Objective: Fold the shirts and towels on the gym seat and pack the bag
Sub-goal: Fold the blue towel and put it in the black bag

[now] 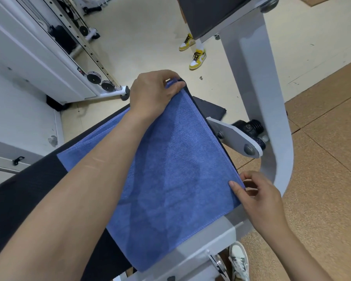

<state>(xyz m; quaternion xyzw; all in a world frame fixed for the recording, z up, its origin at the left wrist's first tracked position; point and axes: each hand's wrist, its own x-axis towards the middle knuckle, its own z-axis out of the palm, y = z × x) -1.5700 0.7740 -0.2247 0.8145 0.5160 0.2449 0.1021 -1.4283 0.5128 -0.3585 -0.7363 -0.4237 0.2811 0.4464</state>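
1. Head view, and the left hand (pixel 154 92) is out at the far corner of the blue towel (pixel 170 169). Its fingers curl over the edge and the thumb lies on top of the cloth, a firm grip on that corner.
2. The right hand (pixel 257 195) is down at the near right corner, thumb on top and curled fingers under the edge, pinching the cloth.
3. Between the two hands the towel's right edge runs straight and close along the right edge of the black gym seat (pixel 18 199).
4. The towel lies spread flat on the seat. The left forearm crosses over it, and more blue cloth shows on the far side of that arm. The towel's near end reaches over the seat's end onto a grey bar.
5. Just right of the seat there's the grey machine frame (pixel 272 98), its upright curving down, with a bolted pivot plate (pixel 235 138) beside the towel's edge.
6. Brown floor mats (pixel 322 159) lie to the right, pale floor beyond.
7. Yellow and white sneakers (pixel 193 51) stand on the pale floor, well apart from the seat.
8. A grey and white sneaker (pixel 239 262) shows at the bottom edge, and a white cable machine (pixel 85 57) stands at the left.
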